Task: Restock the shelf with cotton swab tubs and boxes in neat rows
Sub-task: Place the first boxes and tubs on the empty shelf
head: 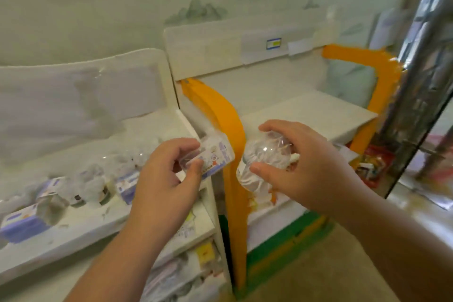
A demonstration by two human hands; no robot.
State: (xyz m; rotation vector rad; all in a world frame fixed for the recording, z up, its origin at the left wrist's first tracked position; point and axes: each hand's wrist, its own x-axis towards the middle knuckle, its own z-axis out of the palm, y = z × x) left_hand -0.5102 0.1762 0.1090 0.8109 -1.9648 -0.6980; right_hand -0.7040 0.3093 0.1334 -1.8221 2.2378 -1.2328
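Note:
My left hand [169, 174] grips a small box of cotton swabs [215, 154] with a cartoon label, held tilted above the right end of the white shelf [103, 225]. My right hand [306, 167] grips a clear round tub of cotton swabs [262, 154] from above, in front of the orange post [232, 179]. Several more tubs and purple-labelled boxes [127, 186] lie loosely on the left shelf; the view is blurred there.
A second white shelf unit [306, 110] stands to the right, behind the orange post. Lower shelves hold packaged goods [176, 274]. A metal pole [416, 86] and red packets [375, 164] stand at the far right. Beige floor [318, 272] lies below.

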